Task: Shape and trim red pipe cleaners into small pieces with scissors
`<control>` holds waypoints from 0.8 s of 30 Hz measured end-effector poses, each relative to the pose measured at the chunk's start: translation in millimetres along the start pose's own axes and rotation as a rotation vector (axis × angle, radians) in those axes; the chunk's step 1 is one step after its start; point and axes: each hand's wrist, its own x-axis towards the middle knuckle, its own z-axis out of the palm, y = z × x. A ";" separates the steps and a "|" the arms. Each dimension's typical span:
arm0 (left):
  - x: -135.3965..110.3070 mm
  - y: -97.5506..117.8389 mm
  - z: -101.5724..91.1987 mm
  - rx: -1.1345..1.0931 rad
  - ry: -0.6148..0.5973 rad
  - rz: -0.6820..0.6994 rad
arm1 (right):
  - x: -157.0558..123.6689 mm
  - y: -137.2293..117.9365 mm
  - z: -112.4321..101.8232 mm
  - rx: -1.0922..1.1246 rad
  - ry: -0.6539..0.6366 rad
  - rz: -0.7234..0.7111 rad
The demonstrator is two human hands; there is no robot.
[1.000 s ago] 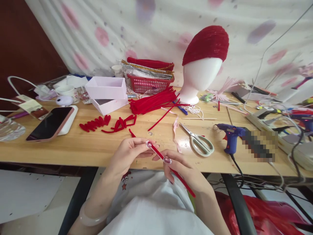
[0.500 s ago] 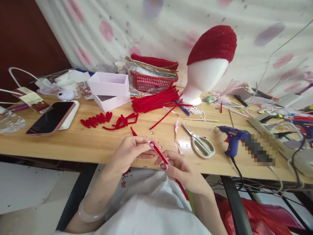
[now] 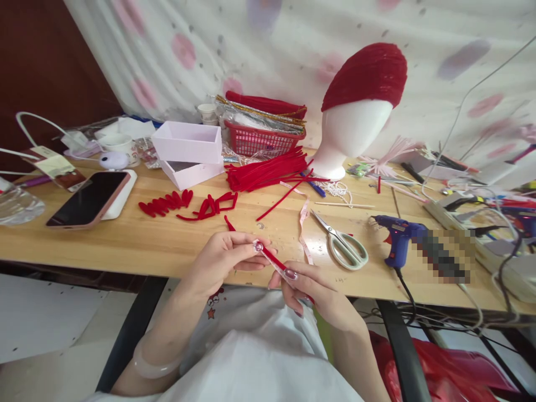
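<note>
Both hands hold one red pipe cleaner [image 3: 273,259] over the near edge of the wooden table [image 3: 138,245]. My left hand [image 3: 228,254] pinches its upper part between thumb and fingers; the far end sticks out toward the table at the upper left. My right hand [image 3: 310,287] is closed round the lower part, whose end is hidden behind the fingers. Bent red pipe cleaner pieces [image 3: 188,204] lie just beyond my left hand. A loose bundle of red pipe cleaners [image 3: 268,170] lies farther back.
Scissors [image 3: 343,244] and a blue glue gun [image 3: 397,234] lie to the right, with cables behind. A phone [image 3: 87,206] rests at the left. Pink boxes [image 3: 188,151], a red basket [image 3: 262,139] and a foam head with a red cap [image 3: 360,106] stand at the back.
My right hand has slid up the pipe cleaner toward my left hand; the long tail that hung below it is no longer in sight. The left hand has barely moved.
</note>
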 end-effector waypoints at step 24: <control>2.0 -2.3 -1.6 -0.001 -0.007 -0.029 | -0.1 5.3 -2.5 -0.065 0.059 -0.037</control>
